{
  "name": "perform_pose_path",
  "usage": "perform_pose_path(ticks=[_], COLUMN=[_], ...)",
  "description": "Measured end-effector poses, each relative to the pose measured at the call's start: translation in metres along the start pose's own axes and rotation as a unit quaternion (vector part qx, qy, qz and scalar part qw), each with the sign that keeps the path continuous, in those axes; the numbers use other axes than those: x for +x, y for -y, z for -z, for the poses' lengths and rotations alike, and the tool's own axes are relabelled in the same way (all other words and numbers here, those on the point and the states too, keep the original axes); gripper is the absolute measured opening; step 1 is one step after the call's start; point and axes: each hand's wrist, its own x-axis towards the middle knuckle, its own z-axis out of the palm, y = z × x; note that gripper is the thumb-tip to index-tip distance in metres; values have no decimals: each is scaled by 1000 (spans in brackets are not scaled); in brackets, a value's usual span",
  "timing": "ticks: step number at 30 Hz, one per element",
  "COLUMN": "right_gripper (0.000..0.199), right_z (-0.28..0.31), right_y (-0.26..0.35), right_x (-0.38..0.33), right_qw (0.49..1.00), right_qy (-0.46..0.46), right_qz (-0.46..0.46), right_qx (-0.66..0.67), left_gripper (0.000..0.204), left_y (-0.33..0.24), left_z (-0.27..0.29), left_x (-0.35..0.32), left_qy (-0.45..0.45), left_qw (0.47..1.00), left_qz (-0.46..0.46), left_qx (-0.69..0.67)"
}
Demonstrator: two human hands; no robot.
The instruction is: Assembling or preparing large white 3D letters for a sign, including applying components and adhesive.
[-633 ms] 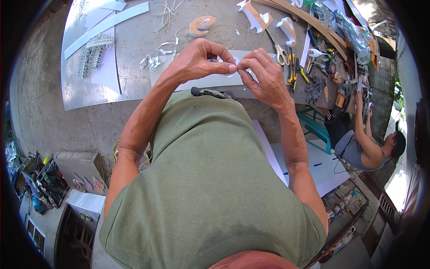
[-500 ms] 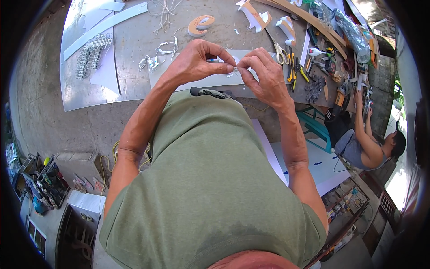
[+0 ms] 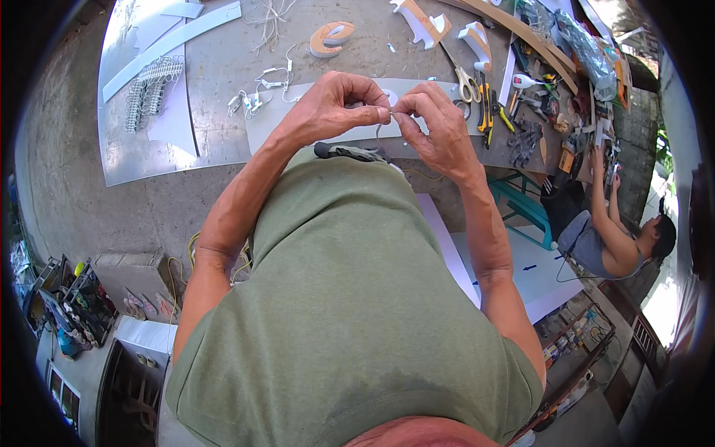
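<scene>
My left hand and my right hand meet over a white sheet at the near edge of the metal-topped table. Thumb and forefinger of each are pinched together, their tips almost touching. Between them is a thin wire, mostly hidden by the fingers; a loose grey length of wire hangs below the left fingertips. Left of my left hand lies a string of small white light modules on thin wire. Scissors with pale handles lie just beyond my right hand.
Letter-shaped pieces with brown faces and white sides stand farther back. Yellow-and-black cutters and other tools crowd the right. Coiled light strings lie at left. A teal stool stands below the table; a co-worker works at far right.
Both hands stay pinched together and have shifted only slightly. A grey length of wire now shows below the left fingertips. The co-worker stays at the right.
</scene>
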Motion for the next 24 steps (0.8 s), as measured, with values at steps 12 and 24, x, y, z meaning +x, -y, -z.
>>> perform_pose_path(ticks=[12, 24], right_gripper=[16, 12], right_z=[-3, -5], right_y=[1, 4], right_x=[-4, -7], right_qw=[1000, 996], right_qy=[6, 2], right_qz=[-5, -66], right_qx=[-6, 52], left_gripper=[15, 20], left_y=[2, -10], left_z=[-3, -6], left_x=[-3, -10], left_qy=[1, -42], left_qw=[996, 999], left_qz=[-22, 24], left_qx=[89, 23])
